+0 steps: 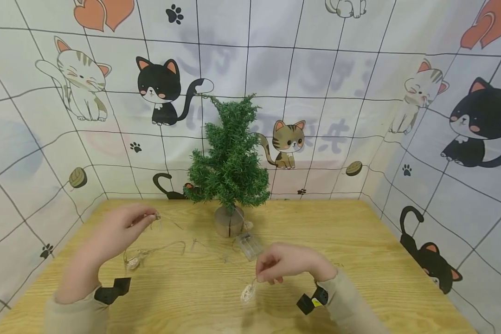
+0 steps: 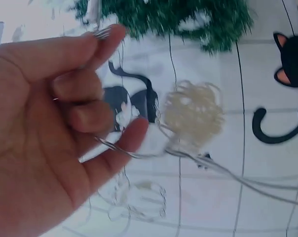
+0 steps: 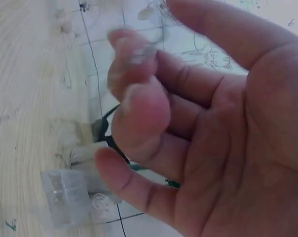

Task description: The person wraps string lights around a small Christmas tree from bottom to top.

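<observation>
On the left of the table my left hand (image 1: 123, 227) pinches the thin wire of a string of ball lights between thumb and forefinger. More of that wire (image 2: 134, 154) runs past its lower fingers, and a pale woven ball (image 2: 193, 113) hangs beyond them. Another woven ball (image 1: 133, 262) is below this hand, near the tabletop. My right hand (image 1: 281, 263), at the front right of centre, holds the wire by its fingertips, with a woven ball (image 1: 247, 293) just below them. In the right wrist view, its fingers (image 3: 141, 113) are curled and blurred.
A small green artificial tree (image 1: 229, 157) stands at the back of the wooden table (image 1: 342, 232) on a round base (image 1: 228, 221). A clear battery box (image 1: 248, 246) lies in front of it, beside another ball (image 1: 248, 225). Cat-print cloth (image 1: 317, 116) surrounds the table's back and sides.
</observation>
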